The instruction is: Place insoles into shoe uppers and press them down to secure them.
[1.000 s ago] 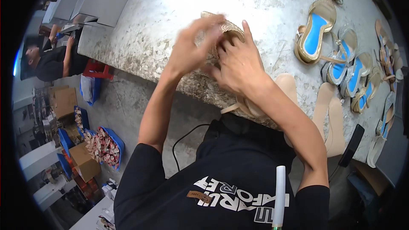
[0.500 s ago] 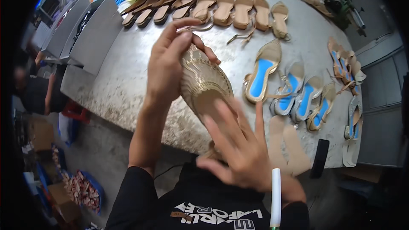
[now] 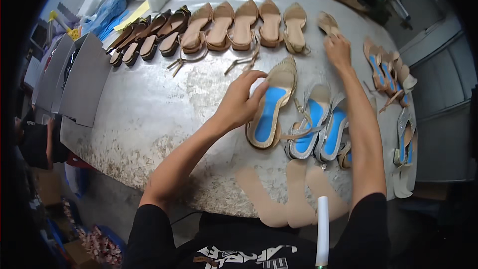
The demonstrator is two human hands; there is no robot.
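While the left hand grasps a blue-lined gold shoe, the right hand has a beige shoe in its grip.

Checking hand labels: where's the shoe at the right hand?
Head view, upper right: the shoe is right of the row of beige shoes, the right hand at its near end.

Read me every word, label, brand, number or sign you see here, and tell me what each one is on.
Black shirt: large pale lettering, upside down in the picture and partly cut off; I won't copy it out.
Small brown patch at the lettering: any print is too small to read.
Gold shoe at the left hand: no lettering I can make out on its blue insole.
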